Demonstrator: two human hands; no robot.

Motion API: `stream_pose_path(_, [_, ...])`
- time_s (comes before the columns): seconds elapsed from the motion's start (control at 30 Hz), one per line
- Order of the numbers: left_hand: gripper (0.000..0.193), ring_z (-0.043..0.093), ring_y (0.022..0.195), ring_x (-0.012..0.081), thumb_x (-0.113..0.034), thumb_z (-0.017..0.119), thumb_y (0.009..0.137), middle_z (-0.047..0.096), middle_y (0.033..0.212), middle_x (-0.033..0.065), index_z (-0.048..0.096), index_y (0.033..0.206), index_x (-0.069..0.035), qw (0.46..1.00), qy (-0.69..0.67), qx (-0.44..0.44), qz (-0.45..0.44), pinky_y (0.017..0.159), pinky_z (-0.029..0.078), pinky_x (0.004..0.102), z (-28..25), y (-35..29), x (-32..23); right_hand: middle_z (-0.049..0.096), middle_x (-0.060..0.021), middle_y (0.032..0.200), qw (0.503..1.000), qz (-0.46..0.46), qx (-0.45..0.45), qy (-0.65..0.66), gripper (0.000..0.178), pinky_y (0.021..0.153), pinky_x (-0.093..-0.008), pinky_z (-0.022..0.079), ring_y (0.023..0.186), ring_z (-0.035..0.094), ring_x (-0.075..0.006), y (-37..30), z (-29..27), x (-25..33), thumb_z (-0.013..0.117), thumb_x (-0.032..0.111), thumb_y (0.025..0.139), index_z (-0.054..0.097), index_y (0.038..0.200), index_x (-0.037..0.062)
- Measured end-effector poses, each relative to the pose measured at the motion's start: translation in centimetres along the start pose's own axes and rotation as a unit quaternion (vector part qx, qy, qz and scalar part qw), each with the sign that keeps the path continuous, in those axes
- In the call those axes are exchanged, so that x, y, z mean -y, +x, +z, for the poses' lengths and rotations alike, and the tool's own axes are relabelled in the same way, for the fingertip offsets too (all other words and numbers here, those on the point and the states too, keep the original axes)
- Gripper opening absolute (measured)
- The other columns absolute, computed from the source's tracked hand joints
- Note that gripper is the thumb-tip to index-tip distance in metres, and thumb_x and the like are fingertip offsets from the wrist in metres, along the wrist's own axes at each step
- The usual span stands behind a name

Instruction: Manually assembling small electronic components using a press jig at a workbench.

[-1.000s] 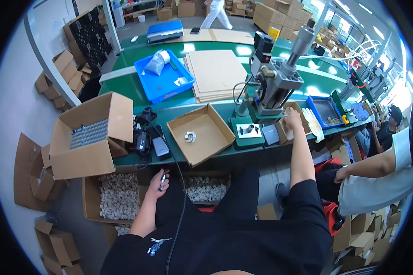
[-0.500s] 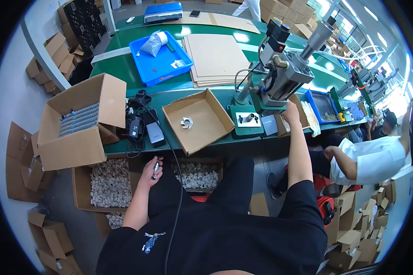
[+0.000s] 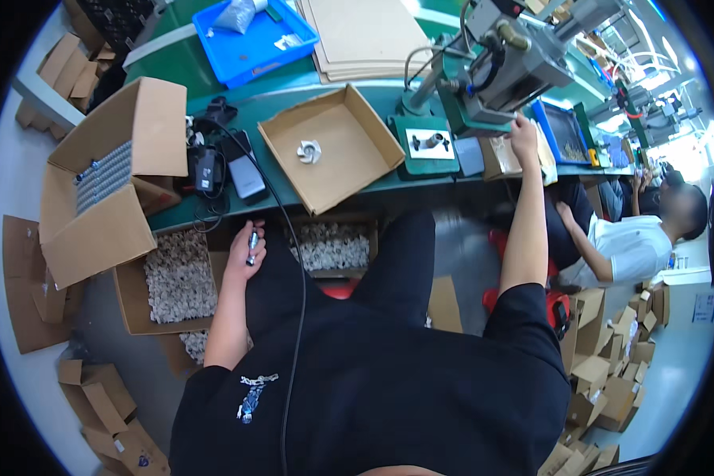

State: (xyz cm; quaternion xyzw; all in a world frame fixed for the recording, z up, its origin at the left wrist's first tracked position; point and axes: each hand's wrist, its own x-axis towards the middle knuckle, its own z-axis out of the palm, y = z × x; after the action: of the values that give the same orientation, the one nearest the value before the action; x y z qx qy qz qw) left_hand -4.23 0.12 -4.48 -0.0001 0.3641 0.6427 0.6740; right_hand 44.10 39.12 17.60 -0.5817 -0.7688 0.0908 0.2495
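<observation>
My left hand (image 3: 244,252), over my left thigh, is closed around a short metal shaft (image 3: 252,244). My right arm reaches to the bench press (image 3: 516,75), and my right hand (image 3: 523,139) is at the lower right edge of its head. The fingers there look curled, but what they hold is hidden. Below the head, a dark cylindrical fitting (image 3: 428,141) is on the press's pale base plate (image 3: 444,151). Left of the press, a shallow cardboard tray (image 3: 333,186) holds one white impeller (image 3: 309,151).
An open carton (image 3: 163,127) of ribbed grey metal parts stands at left, beside black adapters (image 3: 206,170) and a cable. Boxes of small white parts (image 3: 178,278) sit below the bench. A blue tray (image 3: 254,71) lies behind. A seated co-worker (image 3: 627,242) is at right.
The whole view has shifted, so the bench appears higher in the picture. My left hand keeps the shaft, and my right hand stays beside the press head. The co-worker's head has come into view.
</observation>
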Motion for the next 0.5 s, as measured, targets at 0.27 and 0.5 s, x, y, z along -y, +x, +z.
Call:
stream_pose_path(0.27, [0.032,0.038,0.045,0.0068,-0.027,0.044,0.102,0.054,0.083,0.0022,0.053,0.116,0.000,0.999,0.005,0.044,0.000,0.035,0.029,0.0221,-0.1,1.9,0.2,0.071,-0.0131,0.094,0.984,-0.080,-0.037,0.155,0.016,0.072,-0.0316,0.051,0.082,0.066,-0.0196,-6.8,4.7,10.1,0.070,0.004,0.076,0.070,0.092,0.0009])
stream_pose_path(0.5, [0.031,0.038,0.045,0.0069,-0.025,0.044,0.102,0.054,0.084,0.0025,0.052,0.118,0.000,0.999,0.006,0.047,0.022,0.036,0.030,0.0217,-0.2,2.0,0.5,0.069,-0.0092,0.078,0.955,-0.071,-0.115,0.266,0.018,0.069,-0.0307,0.048,0.073,0.065,-0.0209,-9.3,5.8,12.4,0.075,0.015,0.080,0.071,0.090,0.0001])
